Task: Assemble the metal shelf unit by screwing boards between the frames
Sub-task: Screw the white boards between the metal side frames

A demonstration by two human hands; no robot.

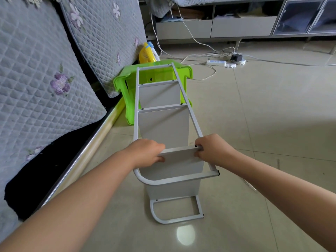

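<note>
- Plainly, the left hand [145, 153] has its fingers [161, 158] curled round the left end of the nearest board [179, 155], thumb side hidden under the knuckles; the right hand [211, 149] pinches the right end of the same board where it meets the frame rail, fingertips [197, 154] pressed to the board's face; both hands are holding, neither is spread wide.
- That board lies straight between the two hands, its long axis running left to right across the view; it touches the near frame [174, 180] on both sides, so neither hand is nearer, they sit level at its two ends.
- A dark screw hole or screw head [195, 146] shows just beside the right fingertips; I cannot tell whether it is driven home, and the matching spot on the left is covered by the hand.
- Outward from the hands, the shelf unit [163, 124] lies on its side on the tiled floor [263, 124]; its long axis runs away from the person, foot end near, top end far, leaning slightly leftward as it recedes.
- Two more boards [160, 96] already sit between the frames farther up; the lower frame's curved foot [176, 213] rests on the floor close to the person.
- The far end rests on or against a green plastic stool [123, 82]; which of the two I cannot say.
- My judgement: the coming move turns on keeping this board square to the rails while its ends are lined up with the holes; a tilt along its length would throw the holes off.
</note>
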